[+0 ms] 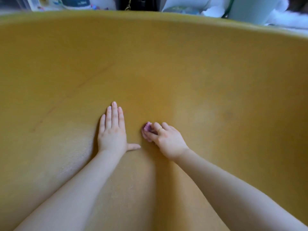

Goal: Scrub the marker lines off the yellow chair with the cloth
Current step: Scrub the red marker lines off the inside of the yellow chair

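Note:
The yellow chair [166, 64] fills almost the whole view as a broad curved surface. A faint dark marker line [73, 92] runs diagonally across its left part, from upper right down to lower left. My left hand [112, 130] lies flat on the chair with straight fingers and the thumb spread to the right. Just to its right, my right hand [164, 138] pinches a small bunched pink cloth [147, 127] and holds it against the chair surface. Most of the cloth is hidden under the fingers. A ring shows on one right finger.
Beyond the chair's far rim lie blurred household items: a white container [75, 2] at upper left, a dark object [138, 3] at top centre, and white bags or fabric [250, 9] at upper right.

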